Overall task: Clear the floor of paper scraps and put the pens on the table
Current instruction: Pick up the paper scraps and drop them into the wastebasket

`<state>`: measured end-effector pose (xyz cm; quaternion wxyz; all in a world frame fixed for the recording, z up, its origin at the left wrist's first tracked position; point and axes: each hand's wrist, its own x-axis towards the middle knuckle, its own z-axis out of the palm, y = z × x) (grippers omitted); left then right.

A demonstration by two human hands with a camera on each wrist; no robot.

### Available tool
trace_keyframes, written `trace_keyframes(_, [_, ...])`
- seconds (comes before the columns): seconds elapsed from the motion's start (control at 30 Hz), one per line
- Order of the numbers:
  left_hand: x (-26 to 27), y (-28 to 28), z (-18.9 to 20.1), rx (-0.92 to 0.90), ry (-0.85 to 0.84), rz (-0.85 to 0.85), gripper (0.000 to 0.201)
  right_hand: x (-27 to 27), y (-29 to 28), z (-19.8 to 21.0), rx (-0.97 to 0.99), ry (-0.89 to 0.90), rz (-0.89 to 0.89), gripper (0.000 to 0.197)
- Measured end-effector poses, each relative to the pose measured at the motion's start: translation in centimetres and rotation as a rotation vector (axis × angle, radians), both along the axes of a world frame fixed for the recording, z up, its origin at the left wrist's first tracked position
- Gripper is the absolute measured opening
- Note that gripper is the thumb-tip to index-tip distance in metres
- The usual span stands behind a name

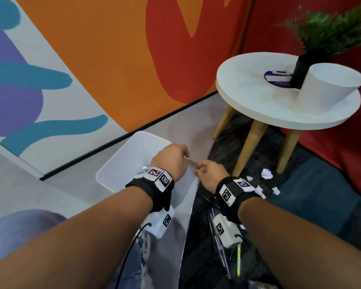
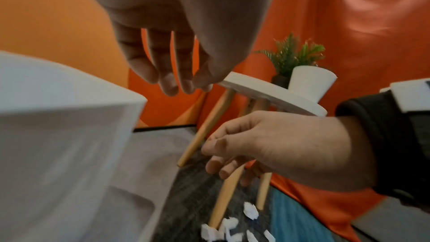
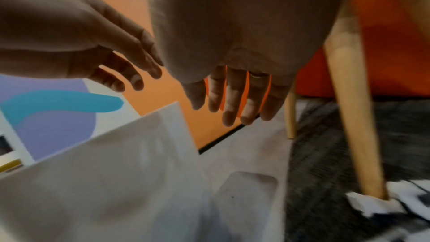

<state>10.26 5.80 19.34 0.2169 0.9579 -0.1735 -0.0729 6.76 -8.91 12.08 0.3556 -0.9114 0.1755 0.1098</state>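
Both hands hovering empty with fingers loosely spread, left hand (image 1: 171,158) over the white bin (image 1: 121,163), right hand (image 1: 211,172) beside it, paper scraps (image 1: 266,173) lying scattered on dark carpet by the table (image 1: 248,99) legs, a yellow-green pen (image 1: 238,260) lying lengthwise below the right wrist.

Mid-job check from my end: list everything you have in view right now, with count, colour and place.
Bin: one, white, on the grey floor below both hands.
Paper scraps: several, white, on the dark carpet by the table legs.
Pens: one yellow-green plus what look like dark ones, on the carpet under the right wrist; count unclear.
Round table: one, white top, wooden legs, right of the bin.
Cup: one, white, on the table.
Plant: one, green, black pot, behind the cup.
Purple-edged item: one, on the table by the pot.
Left hand: over the bin, fingers relaxed, empty.
Right hand: at the bin's right edge, fingers extended, empty.
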Motion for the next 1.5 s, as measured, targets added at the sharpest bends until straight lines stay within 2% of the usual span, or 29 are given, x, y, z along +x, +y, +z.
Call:
trace_keyframes(0.13, [-0.6, -4.7, -4.1, 0.018, 0.091, -0.152, 0.019, -2.9, -6.1, -3.3, -0.032, 0.109, -0.109, 0.015])
trace_keyframes(0.33, [1.0, -8.9, -12.1, 0.107, 0.293, -0.205, 0.021, -5.3, -14.2, -9.7, -0.085, 0.283, -0.247, 0.013])
trace_keyframes(0.57, [3.1, -11.4, -20.0, 0.205, 0.452, -0.244, 0.023, -4.3, -17.9, -16.7, -0.115, 0.381, -0.178, 0.013])
trace_keyframes(0.8, [1.9, -14.9, -26.0, 0.214, 0.508, -0.389, 0.031, -1.6, -19.3, -21.6, -0.183, 0.258, -0.156, 0.070])
trace_keyframes(0.97, [1.6, -16.9, -29.0, 0.171, 0.480, -0.349, 0.054, 1.1, -19.7, -24.1, -0.182, 0.239, 0.010, 0.091])
trace_keyframes(1.03, [1.5, -17.4, -29.9, 0.176, 0.460, -0.368, 0.062, 1.5, -19.6, -25.1, -0.168, 0.246, 0.065, 0.082])
trace_keyframes(1.1, [1.5, -17.6, -30.5, 0.207, 0.455, -0.404, 0.063, 1.4, -19.4, -25.7, -0.188, 0.218, 0.095, 0.061])
trace_keyframes(1.2, [1.0, -17.5, -31.0, 0.262, 0.417, -0.478, 0.061, 1.2, -18.7, -25.9, -0.233, 0.178, 0.017, 0.039])
trace_keyframes(1.37, [0.0, -17.2, -31.7, 0.348, 0.402, -0.570, 0.071, 0.4, -18.1, -25.8, -0.198, 0.304, -0.086, 0.035])
trace_keyframes(1.5, [-0.1, -17.9, -32.1, 0.395, 0.411, -0.591, 0.061, 0.3, -17.9, -25.4, -0.195, 0.352, -0.098, 0.026])
